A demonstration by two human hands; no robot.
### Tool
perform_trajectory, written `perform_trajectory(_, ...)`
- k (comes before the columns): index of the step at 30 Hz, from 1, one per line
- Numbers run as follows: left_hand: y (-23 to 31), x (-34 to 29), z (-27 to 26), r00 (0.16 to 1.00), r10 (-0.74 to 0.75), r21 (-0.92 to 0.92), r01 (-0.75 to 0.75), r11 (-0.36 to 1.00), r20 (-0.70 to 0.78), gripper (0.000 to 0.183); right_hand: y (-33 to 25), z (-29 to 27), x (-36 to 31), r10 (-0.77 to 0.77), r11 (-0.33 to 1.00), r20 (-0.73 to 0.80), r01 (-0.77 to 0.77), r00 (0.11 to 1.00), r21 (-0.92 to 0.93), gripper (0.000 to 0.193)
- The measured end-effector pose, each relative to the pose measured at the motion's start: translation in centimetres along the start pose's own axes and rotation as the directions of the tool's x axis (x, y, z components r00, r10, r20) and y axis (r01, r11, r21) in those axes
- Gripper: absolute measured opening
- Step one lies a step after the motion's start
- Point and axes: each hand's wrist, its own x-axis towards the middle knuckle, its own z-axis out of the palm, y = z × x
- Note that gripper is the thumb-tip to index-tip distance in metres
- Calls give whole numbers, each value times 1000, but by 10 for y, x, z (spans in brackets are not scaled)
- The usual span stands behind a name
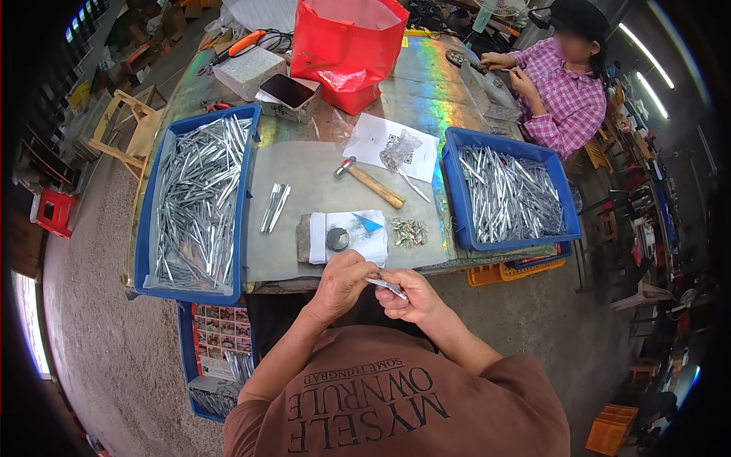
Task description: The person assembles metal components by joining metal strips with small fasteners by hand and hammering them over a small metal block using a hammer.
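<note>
Metal strips (505,194) look shiny, blue trays (245,206) smooth plastic, the hammer handle (378,187) wood, the red bag (343,49) glossy.

Slim silvery metal piece (388,287); slanted

Blue is shown by the left tray (183,295) and the right tray (456,194); silver grey is shared by the held piece (387,288) and the loose metal pieces (199,194); the bag (346,46) is coloured bright red; the white pad (369,250) is smudged grey; the small triangle (368,222) is coloured bright blue; the brown shirt (457,411) is printed with black lettering; the co-worker's shirt (565,110) is chequered pink and white; the tabletop (426,76) is streaked with rainbow bands.
</note>
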Motion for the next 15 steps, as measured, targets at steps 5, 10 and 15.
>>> perform_trajectory(5, 2, 4, -5, 998, 57, 157, -59, 986, 18, 18, -3, 5, 0, 8, 1000, -43, -9, 999, -24, 20)
perform_trajectory(10, -1, -3, 4, 997, -58, 69, 62, 996, -56, 10, -2, -5, 5, -37, 999, 30, 37, 999, -2, 24)
perform_trajectory(15, 3, -17, 19, 848, -528, -379, 502, 777, 41, 10, 8, 8, 11, -466, 861, -82, 430, 881, -272, 25)
